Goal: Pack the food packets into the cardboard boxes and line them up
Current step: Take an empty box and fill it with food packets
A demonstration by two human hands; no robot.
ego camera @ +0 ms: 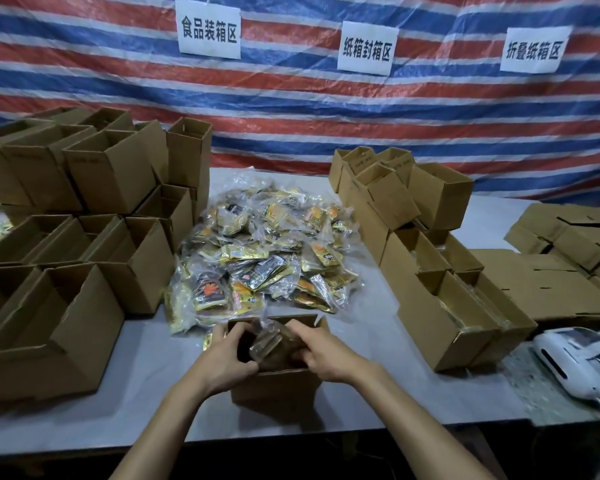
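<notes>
An open box (274,389) sits on the worktop (146,375), close to its front edge, and both grips are at its mouth. The left grip (231,355), a bare hand, has its fingers and thumb curled over the box's left wall and dipping inside, so it holds that wall. Whether it also touches the contents I cannot tell. The right grip (321,355) is curled round a clear packet (269,342) with brown contents. The fingers are over the packet's top and the thumb is at its near side, and the packet stands tilted inside the box, partly above the rim.

Just behind the box lies the pile (267,251) of yellow, black and clear packets, its front edge touching the box's far wall. Left of the box are the left stacks (84,306), open cartons in two tiers. Right of it are the right stacks (440,317), where the nearest cartons show shiny packets inside. Farther right are closed cartons (551,285), and a white device (568,358) lies near the front corner. Behind everything hangs a red, white and blue striped tarp (291,116) bearing three paper signs (208,29).
</notes>
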